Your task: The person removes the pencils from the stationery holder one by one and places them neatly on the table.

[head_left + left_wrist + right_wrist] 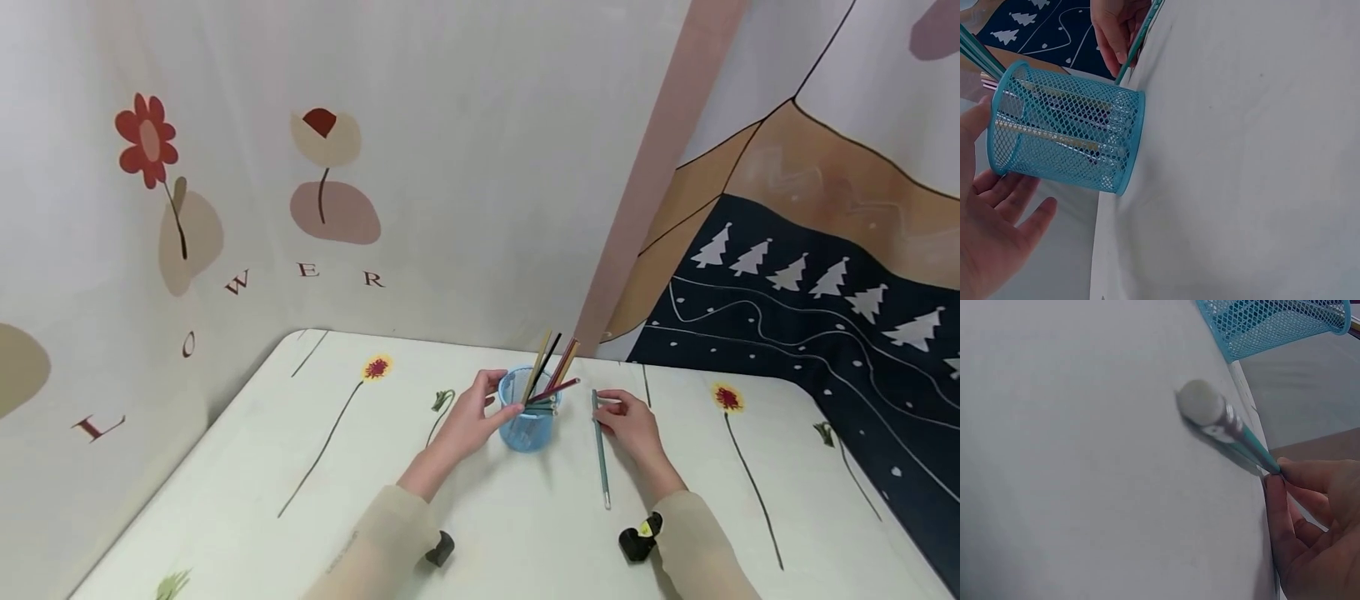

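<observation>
A blue wire-mesh pencil cup (527,433) stands upright near the back of the table, with several pencils (551,371) leaning out of its mouth. My left hand (468,417) grips the cup at its rim, thumb on the near side and fingers round the left and far side. To the right of the cup, my right hand (630,423) pinches a teal pencil (602,458) near its far end between thumb and fingers. That pencil lies along the tabletop, its white eraser end (1200,403) toward me. In the left wrist view the mesh cup (1066,131) shows pencils inside.
The white tabletop (525,542) has printed flowers on it. Patterned cloth walls (480,167) rise behind and at the left, and a dark cloth with white trees (787,333) hangs at the right. A black wrist device (639,543) sits at the right wrist.
</observation>
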Motion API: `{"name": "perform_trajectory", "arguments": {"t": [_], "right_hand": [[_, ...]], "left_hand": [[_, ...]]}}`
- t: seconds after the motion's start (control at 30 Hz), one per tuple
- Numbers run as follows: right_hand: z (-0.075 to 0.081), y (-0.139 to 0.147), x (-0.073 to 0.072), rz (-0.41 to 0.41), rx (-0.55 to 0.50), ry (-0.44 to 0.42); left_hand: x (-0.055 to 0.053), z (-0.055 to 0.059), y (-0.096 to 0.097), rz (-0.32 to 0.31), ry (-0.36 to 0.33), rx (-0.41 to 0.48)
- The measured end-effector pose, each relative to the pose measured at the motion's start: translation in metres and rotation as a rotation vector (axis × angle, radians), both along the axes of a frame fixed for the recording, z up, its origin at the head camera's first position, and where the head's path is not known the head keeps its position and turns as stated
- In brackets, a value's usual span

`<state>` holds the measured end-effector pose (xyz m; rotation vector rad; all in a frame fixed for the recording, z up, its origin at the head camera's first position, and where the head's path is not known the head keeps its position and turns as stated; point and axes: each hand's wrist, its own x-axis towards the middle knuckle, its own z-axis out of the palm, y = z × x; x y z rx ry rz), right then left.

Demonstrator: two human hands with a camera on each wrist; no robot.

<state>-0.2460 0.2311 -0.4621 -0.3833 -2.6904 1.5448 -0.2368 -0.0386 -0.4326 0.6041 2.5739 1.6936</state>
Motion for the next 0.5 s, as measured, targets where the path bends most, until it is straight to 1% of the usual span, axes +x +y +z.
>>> {"name": "perform_trajectory", "arguments": {"t": [0.1, 0.33, 0.5], "right_hand": [[0.001, -0.0011, -0.0024, -0.009, 0.011, 0.012], [-0.0049, -0.0021, 0.0007, -0.009, 0.054, -0.01], [-0.0021, -0.0026, 0.0002, -0.009, 0.091, 0.016]], "left_hand": [[0.0002, 0.0026, 0.0006, 0.0, 0.017, -0.022], [0.0088, 0.0, -0.0004, 0.002, 0.022, -0.081], [0.0039, 0.0046, -0.002, -0.019, 0.102, -0.127]]}}
